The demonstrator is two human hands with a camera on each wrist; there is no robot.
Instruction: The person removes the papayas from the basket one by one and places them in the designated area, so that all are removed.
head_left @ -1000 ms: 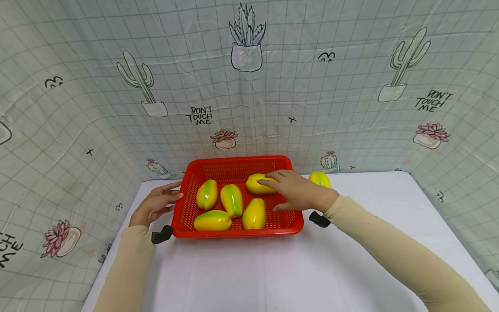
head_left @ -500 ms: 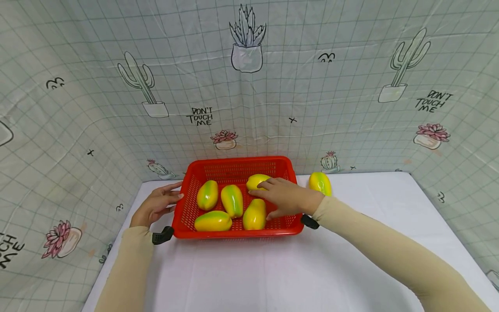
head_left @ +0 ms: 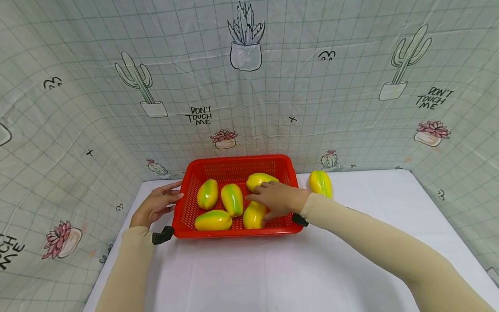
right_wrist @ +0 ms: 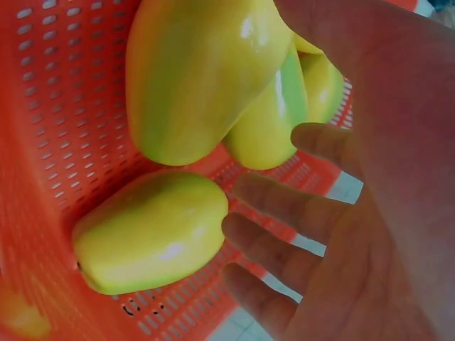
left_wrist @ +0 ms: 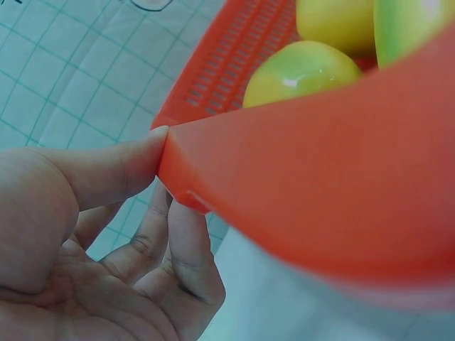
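A red plastic basket (head_left: pixel 234 234) with perforated walls holds several glossy yellow-green papayas. My left hand (head_left: pixel 157 204) pinches the basket's left rim, thumb on top and curled finger beneath, as the left wrist view shows. Over the basket's right half, my right hand (head_left: pixel 278 198) reaches in with fingers spread. It partly covers the front-right papaya (head_left: pixel 254 216), its thumb beside that fruit. Just beyond its fingers lies the back-right papaya (head_left: pixel 260 179). In the right wrist view, the fingers extend between the large papaya (right_wrist: pixel 199 78) and another papaya (right_wrist: pixel 156 234), gripping neither.
Three more papayas lie in the basket's left half, among them the front-left papaya (head_left: pixel 213 220). Outside, right of the basket, a single papaya (head_left: pixel 320 183) rests on the white table (head_left: pixel 234 277). A grid-patterned cloth (head_left: pixel 273 95) hangs close behind and along both sides.
My right hand has moved left and nearer, from the back-right papaya to over the front-right one. The papaya outside the basket shows more fully. My left hand stays at the rim.
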